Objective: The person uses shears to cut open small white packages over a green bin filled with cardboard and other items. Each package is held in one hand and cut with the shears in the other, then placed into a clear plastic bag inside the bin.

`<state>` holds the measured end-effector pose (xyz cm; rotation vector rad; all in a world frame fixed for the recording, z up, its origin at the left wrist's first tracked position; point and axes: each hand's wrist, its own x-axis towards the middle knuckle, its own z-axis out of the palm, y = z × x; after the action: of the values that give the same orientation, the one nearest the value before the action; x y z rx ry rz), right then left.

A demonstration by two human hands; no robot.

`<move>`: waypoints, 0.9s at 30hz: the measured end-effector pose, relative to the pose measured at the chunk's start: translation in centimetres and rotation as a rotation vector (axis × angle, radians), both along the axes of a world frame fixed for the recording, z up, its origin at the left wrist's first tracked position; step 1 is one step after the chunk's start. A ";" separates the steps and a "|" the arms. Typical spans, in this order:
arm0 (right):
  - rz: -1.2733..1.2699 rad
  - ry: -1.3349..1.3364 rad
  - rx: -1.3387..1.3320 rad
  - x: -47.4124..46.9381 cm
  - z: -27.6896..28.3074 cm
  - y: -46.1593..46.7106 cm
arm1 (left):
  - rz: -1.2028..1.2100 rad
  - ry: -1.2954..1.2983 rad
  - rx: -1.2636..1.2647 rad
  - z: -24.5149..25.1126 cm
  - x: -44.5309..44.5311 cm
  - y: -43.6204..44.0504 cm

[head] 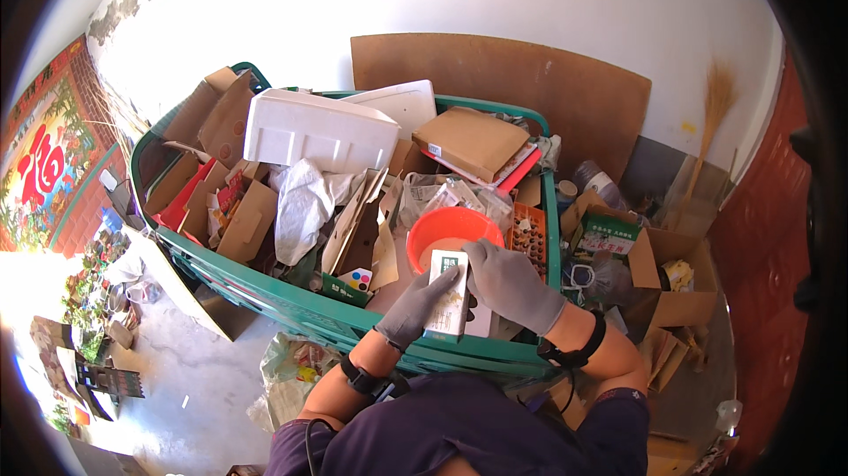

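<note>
In a grey glove, my left hand (417,307) is closed around a white and green milk carton (445,323), which it holds upright over the near rim of a large green tub (311,320). My right hand (507,280), gloved too, has its fingers at the carton's top right edge; whether they grip it is hard to tell. Just beyond the carton sits a red-orange plastic basin (454,219), partly covered by my right hand and the carton. An orange tray of small bottles (528,237) stands to the right of the basin.
A white foam box (321,128), a flat brown cardboard box (470,138), open cartons (248,221) and a white cloth (301,211) fill the tub. More cardboard boxes (682,264) stand on the right, near a straw broom (712,108). A filled plastic bag (291,370) lies before the tub.
</note>
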<state>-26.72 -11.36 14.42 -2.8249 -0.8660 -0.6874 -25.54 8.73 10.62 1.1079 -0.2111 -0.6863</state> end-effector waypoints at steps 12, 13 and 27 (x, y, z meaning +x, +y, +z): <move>0.399 0.156 0.433 5.7 -0.4 -1.6 | -0.057 0.185 -0.134 -2.6 3.3 1.0; 0.376 0.170 0.423 5.7 -0.2 -1.6 | -0.069 0.173 -0.135 -2.8 3.8 1.2; 0.135 0.440 0.784 10.3 1.1 0.2 | 0.285 -0.651 0.345 -1.2 7.5 1.9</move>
<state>-16.38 -11.17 15.56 -2.0644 -0.5363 -0.2688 -18.03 10.60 9.46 1.6372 -0.4895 -0.0861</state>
